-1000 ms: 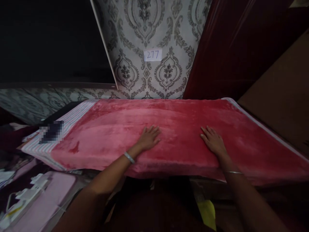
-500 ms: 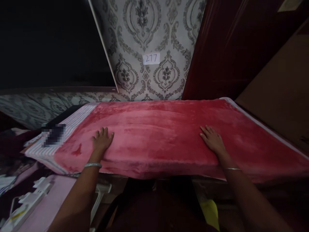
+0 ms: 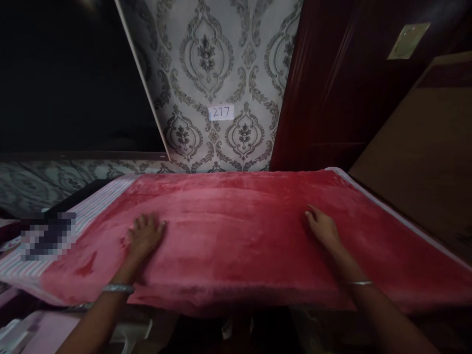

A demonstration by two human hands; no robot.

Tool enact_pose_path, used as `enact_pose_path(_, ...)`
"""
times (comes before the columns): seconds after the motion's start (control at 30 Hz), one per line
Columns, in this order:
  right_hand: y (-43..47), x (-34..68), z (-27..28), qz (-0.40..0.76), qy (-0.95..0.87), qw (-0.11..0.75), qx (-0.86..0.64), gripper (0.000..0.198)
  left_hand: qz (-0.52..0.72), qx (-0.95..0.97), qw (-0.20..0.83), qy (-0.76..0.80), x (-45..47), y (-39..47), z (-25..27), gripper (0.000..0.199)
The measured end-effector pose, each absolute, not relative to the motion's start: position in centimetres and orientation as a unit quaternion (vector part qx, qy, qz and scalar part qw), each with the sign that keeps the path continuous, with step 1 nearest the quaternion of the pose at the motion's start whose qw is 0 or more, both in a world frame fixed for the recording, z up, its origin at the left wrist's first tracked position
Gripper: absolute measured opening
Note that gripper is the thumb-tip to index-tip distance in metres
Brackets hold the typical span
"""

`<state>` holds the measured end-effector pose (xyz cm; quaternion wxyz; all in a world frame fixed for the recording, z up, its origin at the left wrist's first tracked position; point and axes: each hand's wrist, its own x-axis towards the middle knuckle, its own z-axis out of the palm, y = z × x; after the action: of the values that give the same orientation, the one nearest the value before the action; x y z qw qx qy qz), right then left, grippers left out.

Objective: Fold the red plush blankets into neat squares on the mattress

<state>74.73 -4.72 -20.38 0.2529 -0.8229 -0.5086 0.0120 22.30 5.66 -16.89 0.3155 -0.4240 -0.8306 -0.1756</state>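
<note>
A plush red blanket [image 3: 236, 236] lies spread over a long table-like surface, its front edge hanging down. My left hand [image 3: 144, 237] rests flat on the lighter pink part of its pile, fingers spread. On the deeper red part to the right, my right hand [image 3: 324, 230] is at the blanket, its thumb and forefinger a little apart and the other fingers partly hidden. Neither hand holds anything that I can see. At the left, a striped cloth [image 3: 106, 196] shows beyond the blanket, with a blurred-out dark object on it.
A large dark screen [image 3: 73, 78] hangs at the left against patterned wallpaper. A paper label [image 3: 221, 112] marked 277 is on the wall. A dark red door-like panel [image 3: 324, 98] and a brown board [image 3: 420, 147] stand at the right. Below left is a white object [image 3: 136, 334].
The view has tilted up, so everything sits lower in the picture. The fingers of my right hand have drawn in from lying flat. My left hand stays spread on the blanket.
</note>
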Motion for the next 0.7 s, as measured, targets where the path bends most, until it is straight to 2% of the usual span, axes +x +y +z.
enact_pose_path(0.03, -3.4, 74.2, -19.6, 0.014, -0.511, 0.261, -0.819, 0.057, -0.172, -0.466, 0.309, -0.811, 23.5, 6.3, -16.7, 0.037)
enact_pose_path(0.1, -0.4, 72.5, -18.0, 0.027, -0.541, 0.274, -0.795, 0.056, -0.135, -0.64, 0.227, -0.722, 26.5, 7.5, -16.1, 0.032)
enact_pose_path(0.2, 4.0, 69.1, -16.7, 0.037, -0.582, 0.254, -0.772, 0.057, -0.05, -0.865, 0.01, -0.499, 33.1, 9.0, -14.8, 0.06)
enact_pose_path(0.27, 6.0, 66.9, -16.8, 0.029, -0.596, 0.216, -0.773, 0.057, -0.041, -0.904, -0.055, -0.422, 38.1, 9.9, -14.4, 0.066)
enact_pose_path(0.47, 7.0, 64.4, -19.9, 0.0, -0.633, 0.085, -0.77, 0.057, -0.049, -0.929, -0.079, -0.359, 46.7, 12.9, -16.8, 0.067)
enact_pose_path(0.6, 7.0, 65.3, -20.9, -0.005, -0.641, 0.057, -0.766, 0.06, -0.052, -0.93, -0.072, -0.357, 44.5, 16.0, -18.3, 0.066)
enact_pose_path(0.7, 7.2, 66.0, -21.8, -0.014, -0.647, 0.06, -0.76, 0.063, -0.043, -0.908, -0.063, -0.412, 38.5, 19.2, -18.3, 0.063)
